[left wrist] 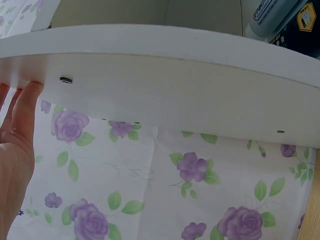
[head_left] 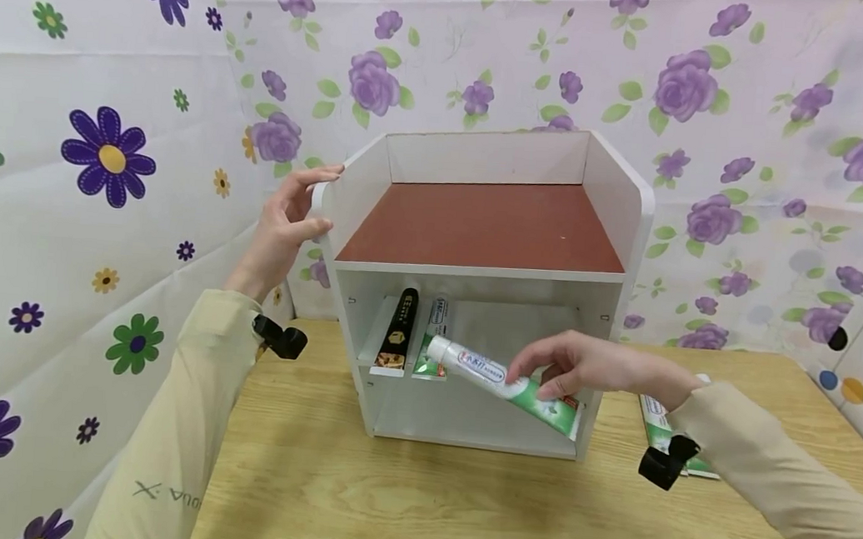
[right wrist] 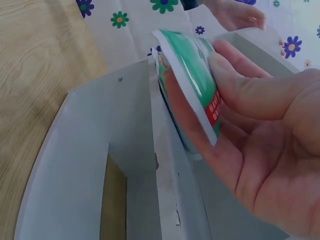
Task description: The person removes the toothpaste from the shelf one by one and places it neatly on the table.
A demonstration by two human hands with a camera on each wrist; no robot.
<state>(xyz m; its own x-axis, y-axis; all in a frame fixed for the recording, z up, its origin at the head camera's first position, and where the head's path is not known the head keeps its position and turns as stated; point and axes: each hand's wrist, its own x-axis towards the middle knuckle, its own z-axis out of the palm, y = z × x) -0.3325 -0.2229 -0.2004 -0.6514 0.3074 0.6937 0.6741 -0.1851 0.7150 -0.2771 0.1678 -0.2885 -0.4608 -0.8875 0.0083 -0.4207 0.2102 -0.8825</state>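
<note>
My right hand (head_left: 575, 363) pinches a green-and-white toothpaste tube (head_left: 480, 369) between thumb and fingers. The tube slants in front of the cabinet's opening, its white cap toward the left. In the right wrist view, the tube's flat crimped end (right wrist: 187, 90) is nearest, beside the shelf edge. My left hand (head_left: 280, 225) rests against the outer side of the white cabinet's left panel (head_left: 354, 189); the left wrist view has its fingers (left wrist: 27, 107) touching that panel. A black toothpaste tube (head_left: 399, 330) and another green-and-white tube (head_left: 435, 328) lie side by side on the middle shelf.
The cabinet has a brown top board (head_left: 487, 223) with raised sides, standing on a wooden table (head_left: 415, 502). More green-and-white toothpaste (head_left: 657, 423) lies on the table at the right, partly behind my right forearm. Flower-patterned sheeting (head_left: 491, 57) hangs behind and at the left.
</note>
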